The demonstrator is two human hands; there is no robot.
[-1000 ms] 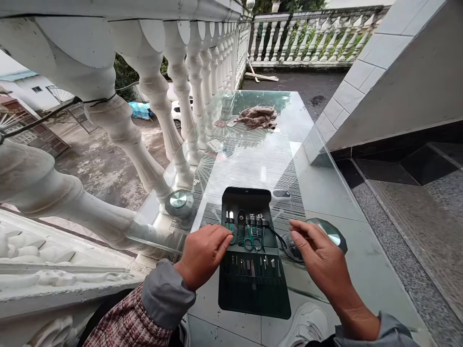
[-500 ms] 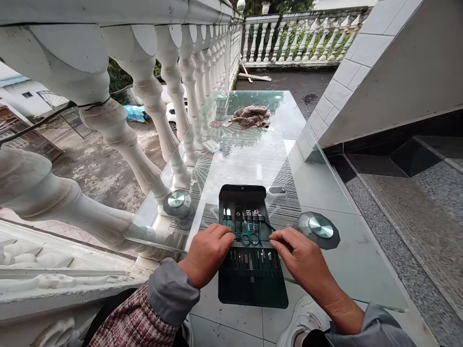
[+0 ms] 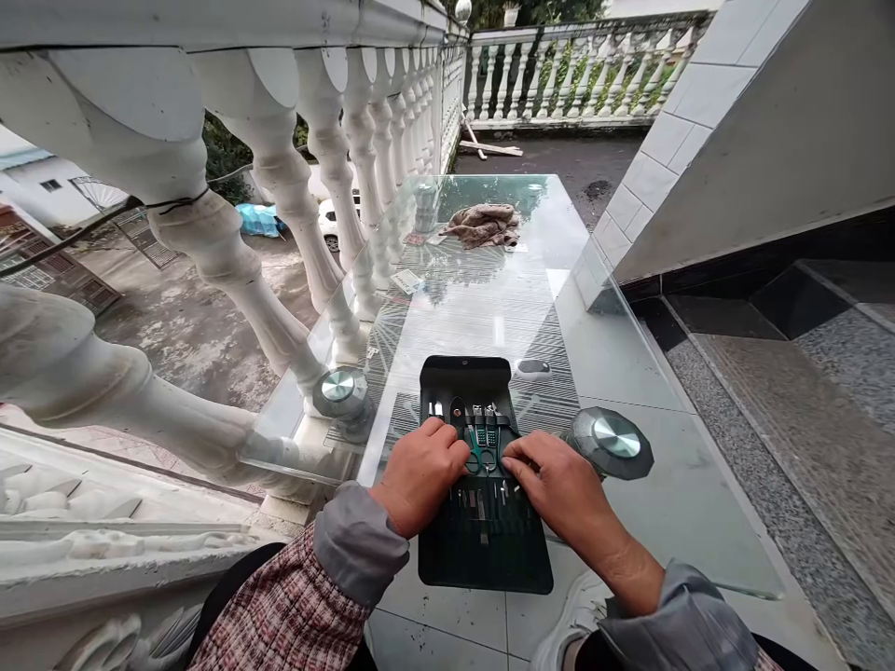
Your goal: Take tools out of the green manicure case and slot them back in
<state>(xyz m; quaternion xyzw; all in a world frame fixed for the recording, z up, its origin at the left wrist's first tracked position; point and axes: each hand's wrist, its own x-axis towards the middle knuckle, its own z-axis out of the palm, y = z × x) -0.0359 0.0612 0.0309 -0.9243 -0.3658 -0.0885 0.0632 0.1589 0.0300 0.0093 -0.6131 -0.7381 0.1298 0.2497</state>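
Soft overcast daylight, sharp focus, reflections on the glass table (edges bend, fisheye-like).

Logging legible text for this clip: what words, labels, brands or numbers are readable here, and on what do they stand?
No text can be read in this view.
Small white card on the glass table: any print is too small and blurred to read.
Open black manicure case: no brand or label shows; the left hand and right hand cover part of it.

Home terrace: white balustrade, glass table, tiled stair wall.
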